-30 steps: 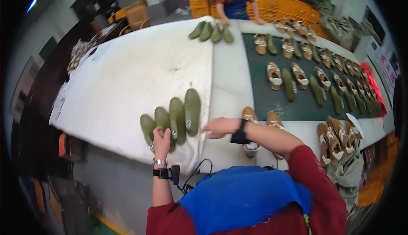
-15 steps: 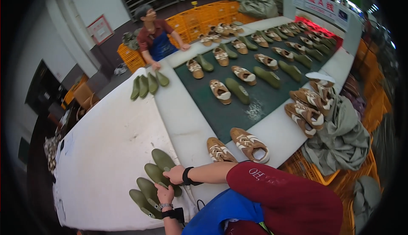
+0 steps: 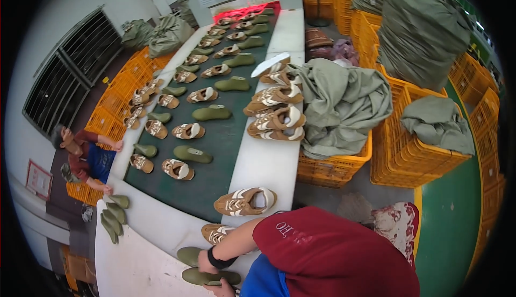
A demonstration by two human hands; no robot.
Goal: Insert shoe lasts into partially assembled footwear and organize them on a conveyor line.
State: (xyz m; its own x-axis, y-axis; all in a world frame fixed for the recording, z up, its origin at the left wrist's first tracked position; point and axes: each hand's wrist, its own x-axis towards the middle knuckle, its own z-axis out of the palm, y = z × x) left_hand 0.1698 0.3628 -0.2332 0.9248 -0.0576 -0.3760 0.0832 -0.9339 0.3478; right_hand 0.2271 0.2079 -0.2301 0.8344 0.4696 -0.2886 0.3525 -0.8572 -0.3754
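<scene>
Low in the picture, my right hand [image 3: 206, 263], with a black wristband, closes over the heel end of a green shoe last [image 3: 189, 255]. A second green shoe last [image 3: 198, 277] lies just nearer, touching or close to it. My left hand [image 3: 220, 288] grips this nearer last at its heel end, partly cut off by the lower edge. Beyond my right forearm, a brown and white sneaker [image 3: 214, 233] is partly hidden by the arm. Its mate, another brown sneaker [image 3: 244, 202], rests on the white table border.
Pairs of sneakers and lasts stand on a green conveyor belt [image 3: 215, 152]. Sneakers [image 3: 275, 103] are stacked on its right border beside a grey-green cloth [image 3: 344, 103] over orange crates [image 3: 336, 168]. Across the table, a person [image 3: 91, 157] stands near several green lasts [image 3: 113, 219].
The view has swung right, bringing more crates and sacks into sight. My hands stay at the lasts; the right has shifted onto another last's heel end. The nearest lasts have left the view.
</scene>
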